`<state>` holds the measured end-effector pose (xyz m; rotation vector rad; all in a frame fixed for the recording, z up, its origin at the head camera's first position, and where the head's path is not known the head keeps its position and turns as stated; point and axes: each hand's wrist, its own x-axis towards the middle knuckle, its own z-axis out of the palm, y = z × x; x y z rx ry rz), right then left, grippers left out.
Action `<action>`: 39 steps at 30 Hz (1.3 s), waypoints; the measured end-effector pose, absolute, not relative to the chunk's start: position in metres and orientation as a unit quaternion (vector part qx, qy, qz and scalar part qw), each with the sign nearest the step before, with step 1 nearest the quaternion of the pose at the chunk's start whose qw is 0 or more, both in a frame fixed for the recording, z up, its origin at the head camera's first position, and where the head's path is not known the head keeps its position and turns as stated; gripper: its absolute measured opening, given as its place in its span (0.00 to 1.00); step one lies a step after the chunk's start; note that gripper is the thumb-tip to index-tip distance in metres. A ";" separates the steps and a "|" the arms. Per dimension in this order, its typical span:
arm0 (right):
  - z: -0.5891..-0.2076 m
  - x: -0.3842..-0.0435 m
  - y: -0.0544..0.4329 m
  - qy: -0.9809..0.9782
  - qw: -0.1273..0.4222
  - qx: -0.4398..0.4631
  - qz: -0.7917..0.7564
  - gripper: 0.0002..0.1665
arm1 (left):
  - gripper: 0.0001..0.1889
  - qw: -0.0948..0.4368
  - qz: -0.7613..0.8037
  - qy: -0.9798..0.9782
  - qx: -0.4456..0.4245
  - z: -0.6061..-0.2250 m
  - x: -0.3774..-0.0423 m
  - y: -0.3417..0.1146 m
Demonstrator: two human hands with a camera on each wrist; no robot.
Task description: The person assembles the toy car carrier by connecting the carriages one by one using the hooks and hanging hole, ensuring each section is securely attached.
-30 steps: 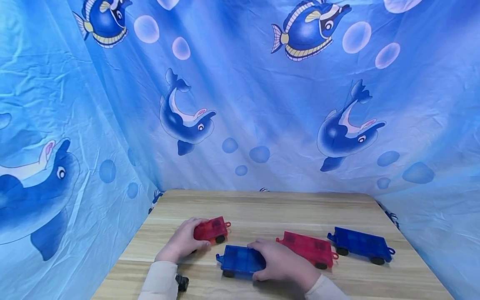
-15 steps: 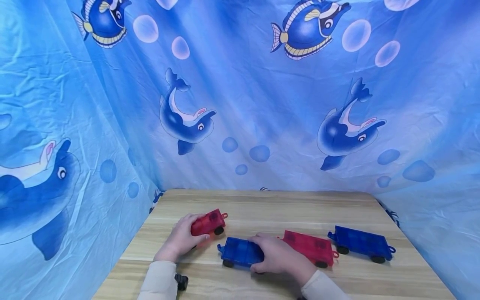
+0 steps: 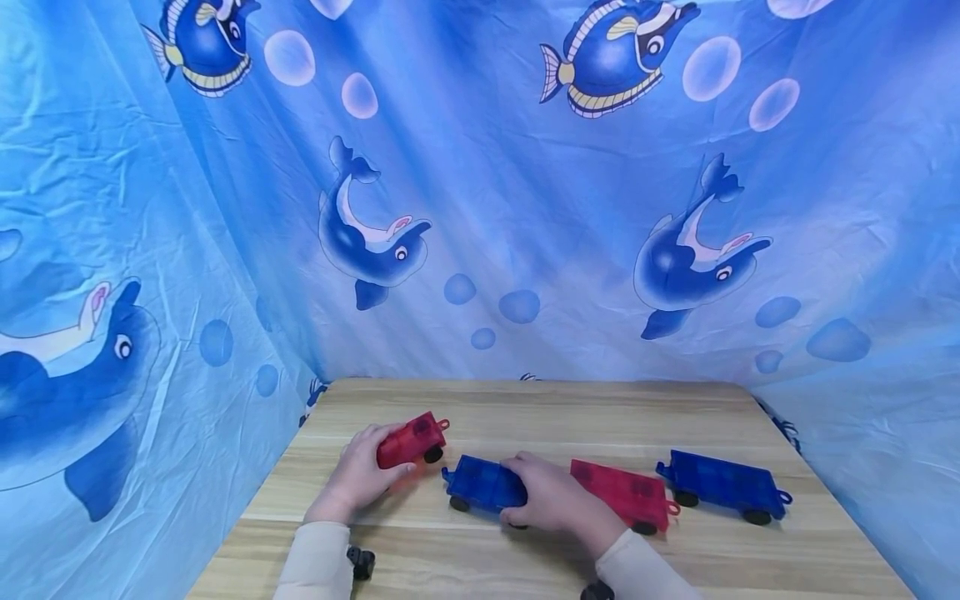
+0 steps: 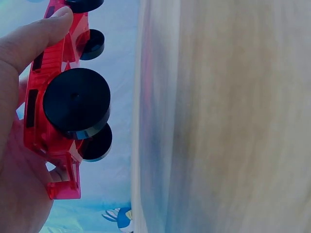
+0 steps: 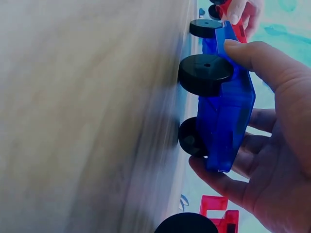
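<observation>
My left hand (image 3: 358,477) grips a red toy wagon (image 3: 411,439) at the left of the table, thumb along its near side. Its black wheels and a loop at its far right end show in the head view. Right of it, my right hand (image 3: 551,493) holds a blue toy wagon (image 3: 480,485) between thumb and fingers, its small hook pointing left at the red one. In the right wrist view the blue wagon (image 5: 223,116) shows its black wheels, thumb on one side and fingers behind. A gap separates the two held wagons.
Behind the right hand stands a second red wagon (image 3: 626,493), partly covered by that hand. Farther right is another blue wagon (image 3: 726,483), close to the red one's loop. All are over a wooden table (image 3: 540,408); a blue sea-print cloth (image 3: 480,208) hangs behind it.
Both hands have moved toward the table's far side with their wagons. The left wagon has also shifted slightly left and the right-hand one slightly right. The other two wagons stay nearly in place.
</observation>
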<state>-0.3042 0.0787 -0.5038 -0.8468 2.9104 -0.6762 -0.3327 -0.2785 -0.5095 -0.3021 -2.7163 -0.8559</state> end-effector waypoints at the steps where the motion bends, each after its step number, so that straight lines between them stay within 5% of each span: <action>1: -0.504 -0.305 0.079 0.938 0.017 -0.272 -0.216 0.49 | 0.38 0.138 -0.296 -0.939 -0.104 -0.510 -0.333 -0.279; 39: -0.509 -0.318 0.085 0.942 0.007 -0.242 -0.232 0.51 | 0.36 0.082 -0.308 -0.940 -0.124 -0.511 -0.330 -0.280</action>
